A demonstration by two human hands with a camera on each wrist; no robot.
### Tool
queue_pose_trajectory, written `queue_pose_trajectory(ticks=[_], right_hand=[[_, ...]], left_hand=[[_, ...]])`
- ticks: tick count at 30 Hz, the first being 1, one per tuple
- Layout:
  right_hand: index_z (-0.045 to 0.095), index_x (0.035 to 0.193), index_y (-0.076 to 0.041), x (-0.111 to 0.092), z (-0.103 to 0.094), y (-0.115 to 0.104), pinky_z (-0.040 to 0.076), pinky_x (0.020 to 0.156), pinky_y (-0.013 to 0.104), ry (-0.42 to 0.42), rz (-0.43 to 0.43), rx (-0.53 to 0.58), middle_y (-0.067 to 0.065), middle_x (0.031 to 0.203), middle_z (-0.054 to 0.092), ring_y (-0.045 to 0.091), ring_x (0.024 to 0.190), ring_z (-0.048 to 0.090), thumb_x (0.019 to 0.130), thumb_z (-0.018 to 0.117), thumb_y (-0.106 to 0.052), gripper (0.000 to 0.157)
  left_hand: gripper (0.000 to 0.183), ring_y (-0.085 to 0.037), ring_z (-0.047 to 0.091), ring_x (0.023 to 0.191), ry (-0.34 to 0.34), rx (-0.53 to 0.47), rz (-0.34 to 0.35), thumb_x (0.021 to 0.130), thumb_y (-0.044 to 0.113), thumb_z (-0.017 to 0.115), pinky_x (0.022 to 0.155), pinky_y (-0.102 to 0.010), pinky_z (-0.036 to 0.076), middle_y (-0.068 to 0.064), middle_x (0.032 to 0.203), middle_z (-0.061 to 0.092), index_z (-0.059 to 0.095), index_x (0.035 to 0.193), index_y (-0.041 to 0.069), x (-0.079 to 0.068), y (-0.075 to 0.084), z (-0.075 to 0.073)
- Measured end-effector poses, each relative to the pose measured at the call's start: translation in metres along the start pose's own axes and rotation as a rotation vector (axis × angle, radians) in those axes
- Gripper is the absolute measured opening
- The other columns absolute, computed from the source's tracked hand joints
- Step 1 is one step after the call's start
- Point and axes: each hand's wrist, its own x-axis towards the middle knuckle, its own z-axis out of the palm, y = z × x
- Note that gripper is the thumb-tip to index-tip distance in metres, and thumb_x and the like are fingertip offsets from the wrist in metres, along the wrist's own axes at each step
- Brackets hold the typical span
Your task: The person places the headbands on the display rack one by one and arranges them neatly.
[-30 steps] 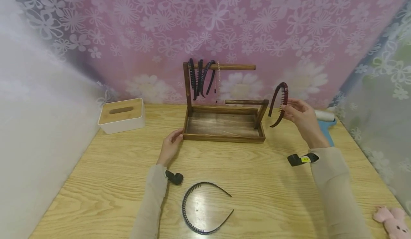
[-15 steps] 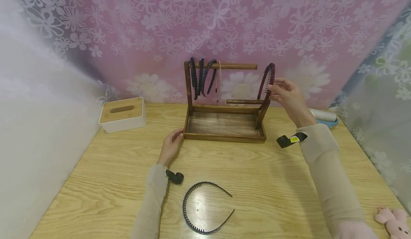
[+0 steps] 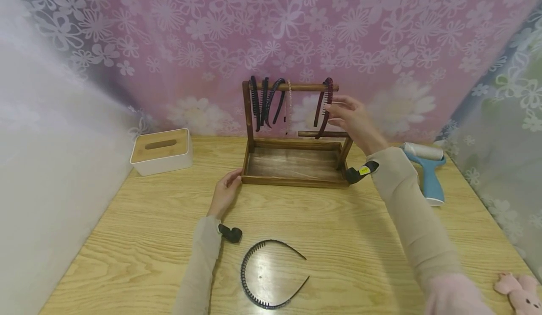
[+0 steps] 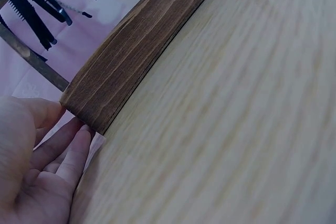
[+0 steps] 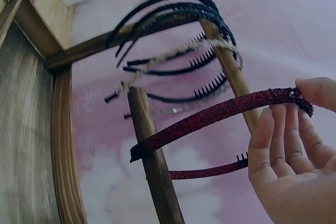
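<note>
In the head view, my right hand (image 3: 351, 120) pinches a dark red glittery headband (image 3: 329, 94) between thumb and fingers. It arches over the right end of the upper bar on a brown wooden headband stand (image 3: 296, 182). One tip of the red headband (image 5: 210, 114) crosses the lower bar (image 5: 157, 171) in the right wrist view. My left hand (image 3: 224, 193) holds the stand's front left corner; the left wrist view shows thumb and fingertips against the wood (image 4: 115, 72). Several black headbands (image 3: 264, 103) and a thin beaded one (image 3: 290, 98) hang at the bar's left.
A black toothed headband (image 3: 243, 272) lies on the table's near part. A white tissue box (image 3: 163, 164) with a wooden lid stands left. Right of the stand lies a blue-handled lint roller (image 3: 432, 178). A pink plush toy (image 3: 521, 294) sits at the near right corner.
My right hand has carried the red headband leftward and up, from beside the stand to the upper bar's right end. The left hand has stayed at the stand's corner.
</note>
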Motion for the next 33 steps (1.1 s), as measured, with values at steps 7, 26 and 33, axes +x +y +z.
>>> queue_pose_trajectory(ticks=[7,26,33], right_hand=[[0.052,0.125,-0.007,0.012,0.029,0.002,0.055,0.079,0.023,-0.030,0.003,0.001,-0.003,0.107,0.056,0.009,0.094,0.057,0.096,0.062,-0.014,0.032],[0.046,0.139,-0.003,0.027,0.046,0.002,0.053,0.095,0.032,-0.003,-0.005,-0.128,-0.004,0.107,0.056,0.009,0.098,0.059,0.097,0.061,-0.016,0.046],[0.050,0.135,-0.001,0.036,0.041,0.012,0.056,0.083,0.024,-0.004,0.005,-0.154,-0.009,0.097,0.060,0.005,0.086,0.060,0.096,0.061,-0.014,0.042]], left_hand=[[0.035,-0.029,0.053,0.129,0.000,0.003,-0.014,0.103,0.014,0.050,0.111,-0.041,0.042,-0.014,0.143,0.053,0.055,0.136,0.006,0.001,0.000,-0.001],[0.036,-0.033,0.053,0.128,0.005,0.001,-0.002,0.103,0.013,0.050,0.112,-0.042,0.041,-0.019,0.142,0.053,0.054,0.136,0.000,-0.001,0.005,0.001],[0.036,-0.036,0.054,0.125,-0.009,0.022,-0.003,0.102,0.008,0.049,0.110,-0.043,0.042,-0.024,0.139,0.053,0.052,0.135,-0.006,-0.018,0.034,0.000]])
